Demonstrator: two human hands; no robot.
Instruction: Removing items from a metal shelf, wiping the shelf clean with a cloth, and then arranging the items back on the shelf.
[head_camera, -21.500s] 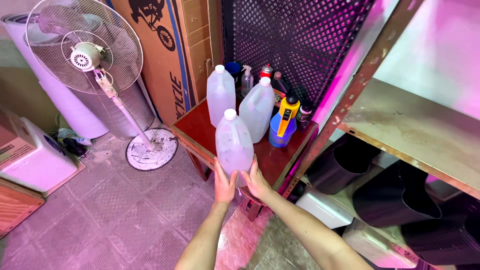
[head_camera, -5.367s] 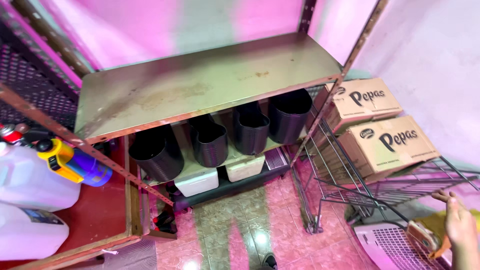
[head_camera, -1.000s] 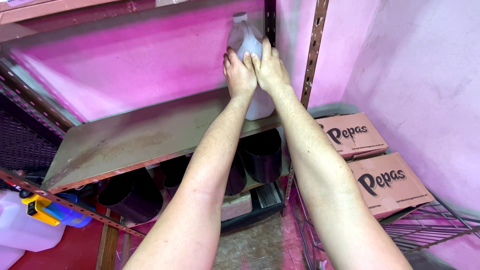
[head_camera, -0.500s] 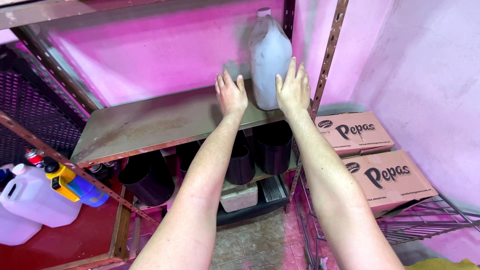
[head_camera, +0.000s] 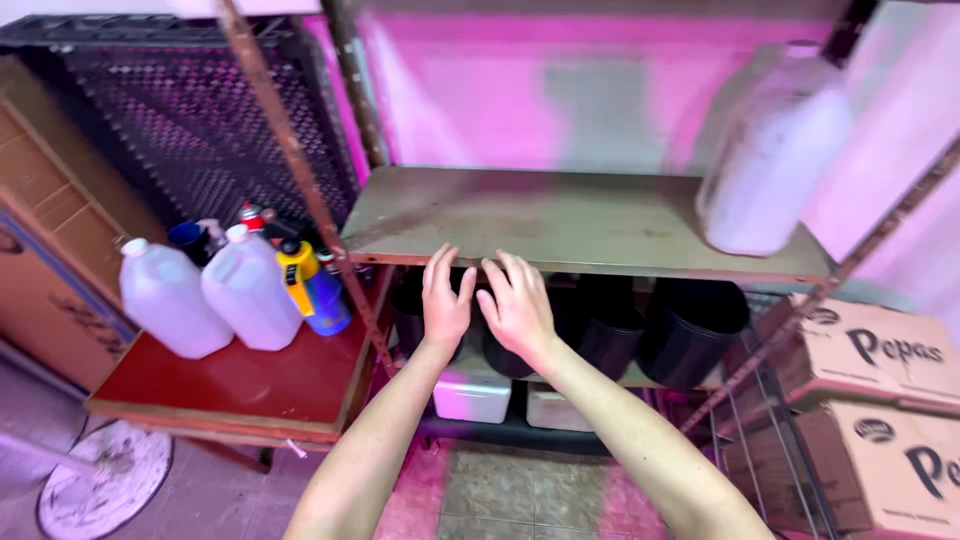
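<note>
A translucent white plastic jug (head_camera: 772, 160) stands alone at the right end of the grey metal shelf (head_camera: 560, 220). My left hand (head_camera: 444, 303) and my right hand (head_camera: 516, 306) hover side by side below the shelf's front edge, fingers spread, holding nothing. Both hands are well left of the jug and apart from it. Two more white jugs (head_camera: 167, 298) (head_camera: 250, 288) stand on the red table (head_camera: 240, 385) at the left, beside a yellow and blue spray bottle (head_camera: 310, 288).
Rusty shelf uprights (head_camera: 300, 170) frame the rack. Black pots (head_camera: 690, 335) and white boxes (head_camera: 472, 392) sit under the shelf. Cardboard boxes (head_camera: 880, 355) rest on a wire rack at the right. A black crate (head_camera: 180, 110) stands behind the table; a fan base (head_camera: 95, 480) lies on the floor.
My hands have let go of the jug on the shelf and pulled back leftward and down. The view has swung left toward the red table.
</note>
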